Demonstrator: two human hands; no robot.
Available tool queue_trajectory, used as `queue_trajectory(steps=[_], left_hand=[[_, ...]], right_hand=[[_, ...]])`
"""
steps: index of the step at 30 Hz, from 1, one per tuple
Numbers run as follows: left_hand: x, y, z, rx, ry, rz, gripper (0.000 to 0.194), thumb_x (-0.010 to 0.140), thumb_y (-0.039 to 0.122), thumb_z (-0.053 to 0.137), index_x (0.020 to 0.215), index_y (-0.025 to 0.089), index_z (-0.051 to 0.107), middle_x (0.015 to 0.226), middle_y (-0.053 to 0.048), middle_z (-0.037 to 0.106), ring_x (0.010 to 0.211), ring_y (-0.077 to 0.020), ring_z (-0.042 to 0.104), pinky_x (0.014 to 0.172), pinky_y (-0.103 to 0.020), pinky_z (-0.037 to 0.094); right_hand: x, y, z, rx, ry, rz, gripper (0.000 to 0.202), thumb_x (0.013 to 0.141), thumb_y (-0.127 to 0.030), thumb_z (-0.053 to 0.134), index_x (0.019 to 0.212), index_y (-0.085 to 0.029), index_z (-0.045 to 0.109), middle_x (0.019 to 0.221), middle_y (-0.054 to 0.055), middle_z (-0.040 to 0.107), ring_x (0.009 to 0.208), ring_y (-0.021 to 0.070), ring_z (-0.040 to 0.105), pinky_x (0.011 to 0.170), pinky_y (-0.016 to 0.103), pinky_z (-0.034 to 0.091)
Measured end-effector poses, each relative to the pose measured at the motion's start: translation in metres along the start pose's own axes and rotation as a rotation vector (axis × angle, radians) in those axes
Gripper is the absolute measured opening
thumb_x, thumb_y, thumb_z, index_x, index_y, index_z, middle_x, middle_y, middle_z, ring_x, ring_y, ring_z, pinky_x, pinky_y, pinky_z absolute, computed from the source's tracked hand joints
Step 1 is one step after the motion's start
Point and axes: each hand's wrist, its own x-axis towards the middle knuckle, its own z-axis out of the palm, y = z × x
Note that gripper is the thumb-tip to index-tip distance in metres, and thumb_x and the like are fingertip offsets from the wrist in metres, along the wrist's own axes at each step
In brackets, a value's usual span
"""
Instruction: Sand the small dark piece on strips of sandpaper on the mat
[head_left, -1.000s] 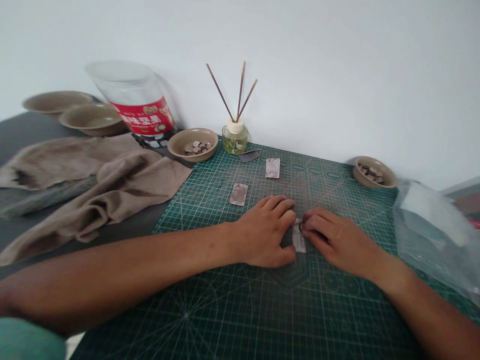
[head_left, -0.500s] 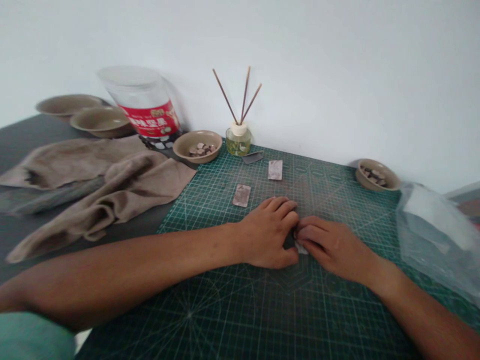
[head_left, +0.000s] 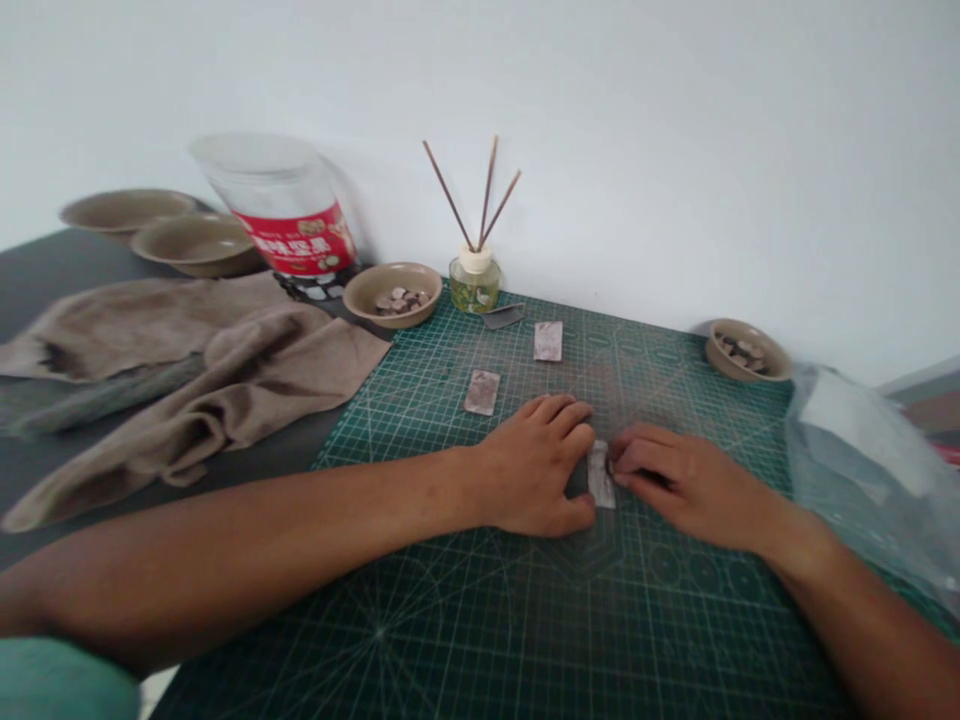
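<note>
Left hand [head_left: 536,468], right hand [head_left: 690,482], strip [head_left: 601,476] between

White Characters on a Red Jar Label

The readable text is on the clear plastic jar [head_left: 259,185] near the wall: its red label [head_left: 300,240] carries a row of large white Chinese characters. The last three appear to read 味坚果, the final two meaning "nuts"; the character before them is blurred. A smaller pale line runs beneath, too fine to make out, and small pictures sit toward the label's right end. The green cutting mat [head_left: 442,630] bears printed pale grid lines, radiating lines, circles and a hexagon; any numerals there are too small to read.
</note>
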Motion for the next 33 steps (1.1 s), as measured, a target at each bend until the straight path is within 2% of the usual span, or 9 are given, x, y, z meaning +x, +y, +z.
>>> queue_trajectory(steps=[2, 7, 11, 16, 21, 25, 30, 33], left_hand=[[0.0, 0.0001, -0.0005, 0.001, -0.003, 0.011, 0.053, 0.083, 0.052, 0.059, 0.118, 0.012, 0.057, 0.149, -0.017, 0.047, 0.142, -0.035, 0.038, 0.119, -0.047, 0.03], [0.0005, 0.0004, -0.0014, 0.009, -0.004, -0.001, 0.053, 0.083, 0.049, 0.06, 0.12, 0.012, 0.056, 0.149, -0.018, 0.047, 0.141, -0.035, 0.039, 0.119, -0.047, 0.03], [0.0011, 0.0001, -0.0013, 0.002, -0.004, 0.013, 0.052, 0.084, 0.051, 0.057, 0.118, 0.011, 0.057, 0.148, -0.018, 0.047, 0.14, -0.0349, 0.04, 0.118, -0.047, 0.031], [0.0012, -0.0007, 0.0, 0.009, -0.002, 0.006, 0.053, 0.083, 0.05, 0.058, 0.12, 0.012, 0.056, 0.147, -0.018, 0.048, 0.14, -0.0355, 0.039, 0.119, -0.048, 0.031], [0.0009, -0.0003, 0.0005, 0.014, 0.0, 0.017, 0.054, 0.083, 0.052, 0.058, 0.119, 0.012, 0.057, 0.148, -0.018, 0.047, 0.14, -0.0358, 0.039, 0.119, -0.047, 0.031], [0.0012, 0.0001, -0.0002, 0.019, 0.007, 0.015, 0.053, 0.083, 0.05, 0.059, 0.119, 0.012, 0.056, 0.147, -0.017, 0.049, 0.14, -0.0349, 0.04, 0.119, -0.046, 0.03], [0.0009, -0.0001, 0.0001, 0.018, 0.008, 0.012, 0.053, 0.083, 0.052, 0.058, 0.118, 0.012, 0.056, 0.147, -0.017, 0.048, 0.14, -0.0355, 0.04, 0.118, -0.047, 0.031], [0.0011, -0.0004, 0.0006, 0.027, 0.011, 0.026, 0.052, 0.084, 0.051, 0.058, 0.119, 0.012, 0.056, 0.146, -0.017, 0.049, 0.139, -0.0351, 0.04, 0.118, -0.046, 0.032]], right_hand=[[0.0011, -0.0015, 0.0013, 0.047, -0.025, -0.026, 0.011, 0.099, -0.019, 0.053, 0.094, -0.023, 0.062, 0.101, 0.004, 0.067, 0.088, 0.0181, 0.065, 0.078, 0.033, 0.053], [0.0039, -0.0022, 0.0043, -0.012, 0.103, 0.071, 0.01, 0.099, -0.018, 0.052, 0.097, -0.021, 0.062, 0.103, 0.006, 0.066, 0.092, 0.0213, 0.064, 0.082, 0.038, 0.053], [0.0018, -0.0037, 0.0052, 0.068, 0.003, -0.004, 0.011, 0.098, -0.018, 0.054, 0.094, -0.022, 0.063, 0.102, 0.004, 0.066, 0.09, 0.0184, 0.064, 0.08, 0.033, 0.053], [0.0027, -0.0012, 0.005, -0.009, 0.094, 0.041, 0.013, 0.1, -0.019, 0.05, 0.098, -0.02, 0.063, 0.105, 0.008, 0.066, 0.094, 0.0216, 0.064, 0.084, 0.038, 0.052], [0.0025, 0.0011, 0.0028, 0.082, -0.012, -0.04, 0.013, 0.098, -0.018, 0.054, 0.095, -0.023, 0.066, 0.1, 0.004, 0.067, 0.088, 0.0181, 0.065, 0.079, 0.032, 0.052], [0.0048, 0.003, 0.0025, 0.012, 0.092, 0.012, 0.013, 0.098, -0.018, 0.052, 0.096, -0.022, 0.065, 0.103, 0.006, 0.067, 0.093, 0.0209, 0.065, 0.083, 0.036, 0.052], [0.0025, -0.0007, 0.0038, 0.089, 0.013, 0.018, 0.012, 0.098, -0.017, 0.054, 0.093, -0.023, 0.063, 0.102, 0.003, 0.066, 0.09, 0.0184, 0.064, 0.079, 0.033, 0.052], [0.0032, -0.004, 0.0077, 0.079, 0.1, 0.058, 0.011, 0.099, -0.018, 0.053, 0.095, -0.022, 0.062, 0.103, 0.005, 0.066, 0.093, 0.0199, 0.063, 0.083, 0.036, 0.051]])
